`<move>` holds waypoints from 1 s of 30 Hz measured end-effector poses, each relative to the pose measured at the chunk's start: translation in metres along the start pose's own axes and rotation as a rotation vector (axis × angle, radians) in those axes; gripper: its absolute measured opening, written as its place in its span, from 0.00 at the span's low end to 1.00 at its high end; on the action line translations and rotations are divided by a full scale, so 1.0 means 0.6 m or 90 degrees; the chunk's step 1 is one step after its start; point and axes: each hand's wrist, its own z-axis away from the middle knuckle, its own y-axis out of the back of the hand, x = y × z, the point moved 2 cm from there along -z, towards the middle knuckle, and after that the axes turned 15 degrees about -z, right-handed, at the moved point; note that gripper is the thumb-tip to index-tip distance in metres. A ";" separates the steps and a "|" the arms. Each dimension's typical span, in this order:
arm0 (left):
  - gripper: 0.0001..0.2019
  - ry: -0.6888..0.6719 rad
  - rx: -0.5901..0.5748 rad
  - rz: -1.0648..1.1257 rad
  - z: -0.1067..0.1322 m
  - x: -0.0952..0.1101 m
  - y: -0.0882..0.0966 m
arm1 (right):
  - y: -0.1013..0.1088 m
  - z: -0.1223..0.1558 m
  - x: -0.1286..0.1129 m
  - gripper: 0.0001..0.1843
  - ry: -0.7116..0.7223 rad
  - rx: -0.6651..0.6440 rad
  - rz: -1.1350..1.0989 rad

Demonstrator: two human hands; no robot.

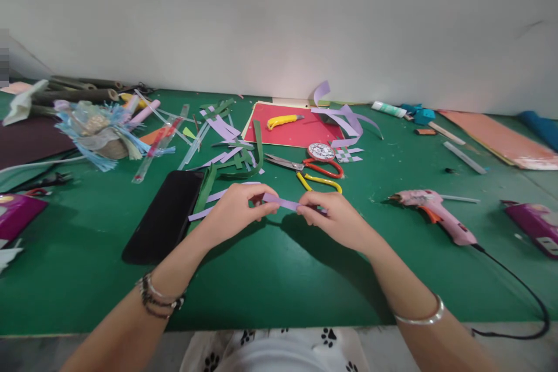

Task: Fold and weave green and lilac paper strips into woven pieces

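Both of my hands hold one lilac paper strip (283,203) just above the green table (270,285). My left hand (238,209) pinches its left end with closed fingers. My right hand (333,216) pinches the right end, fingers curled. A black phone (163,222) lies flat left of my left hand, with green and lilac strips (208,186) beside it. Scissors with red and yellow handles (311,171) lie just beyond my hands.
A pink glue gun (436,215) with a black cord lies at the right. A red sheet (296,127) carries a yellow cutter (283,121). Cut paper strips (226,133) are scattered at the back, a frilly blue bundle (100,131) at the left. Purple boxes (534,226) sit at both sides.
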 end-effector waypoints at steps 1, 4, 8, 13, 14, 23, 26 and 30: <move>0.09 0.006 -0.008 0.028 0.000 -0.001 0.000 | 0.001 0.000 0.001 0.10 -0.008 0.004 -0.009; 0.09 0.033 -0.020 0.106 0.000 -0.004 0.001 | 0.001 -0.001 0.003 0.10 -0.022 0.002 -0.016; 0.14 0.067 -0.025 0.156 0.000 -0.006 0.000 | -0.001 0.000 0.004 0.09 -0.018 -0.011 -0.029; 0.12 0.035 -0.050 0.147 -0.002 -0.003 -0.010 | -0.002 0.000 0.002 0.07 0.006 -0.024 -0.054; 0.12 0.032 -0.034 0.141 -0.003 -0.003 -0.011 | -0.003 0.000 0.001 0.07 0.005 -0.022 -0.050; 0.10 0.018 0.126 0.054 -0.004 0.005 -0.022 | -0.012 -0.004 0.000 0.10 -0.010 0.059 -0.022; 0.11 0.020 0.164 0.039 -0.003 0.009 -0.025 | -0.015 -0.004 0.003 0.10 -0.014 0.051 -0.034; 0.08 0.020 0.123 0.069 -0.002 0.009 -0.029 | -0.017 -0.003 0.002 0.10 -0.019 0.017 -0.094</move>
